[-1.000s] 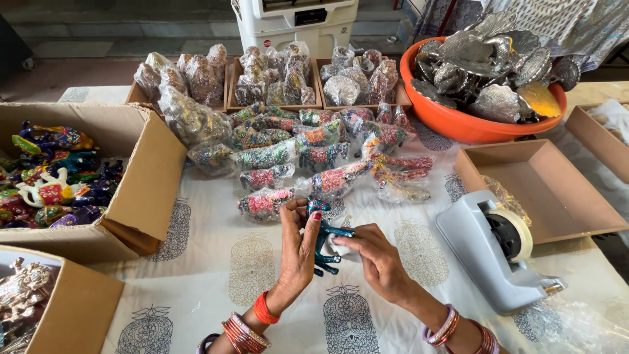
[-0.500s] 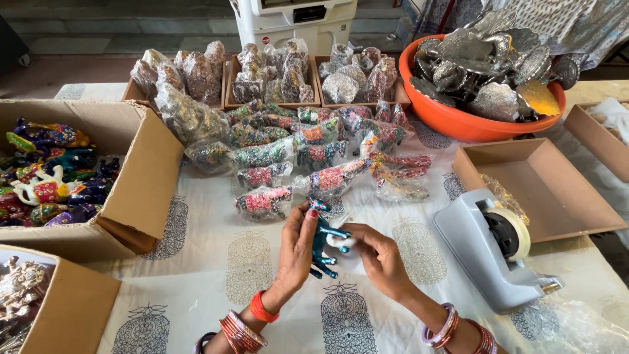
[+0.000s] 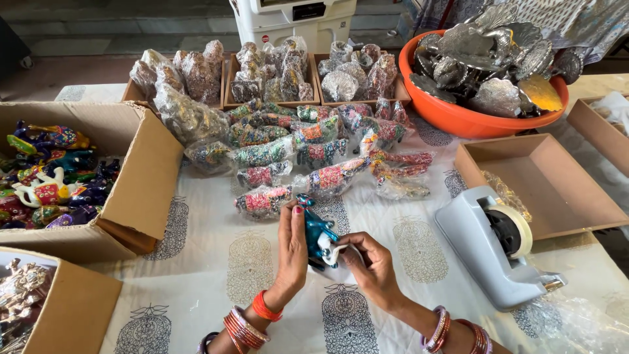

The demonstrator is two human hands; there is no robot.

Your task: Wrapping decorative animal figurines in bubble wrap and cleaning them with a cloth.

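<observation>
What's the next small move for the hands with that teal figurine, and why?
Probably slide the teal figurine further into the clear wrap that the right hand pinches at its lower end, while the left hand steadies it. The finished wrapped figurines ahead are fully bagged, and the tape dispenser stands untouched to the right.

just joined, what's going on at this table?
A person holds a small teal painted figurine upright over the printed tablecloth, left hand behind it, right hand at its white lower part. Plastic-wrapped painted figurines lie in a heap just beyond. A cardboard box of unwrapped ones sits at left, a tape dispenser at right, and an orange bowl of silver pieces behind.
</observation>
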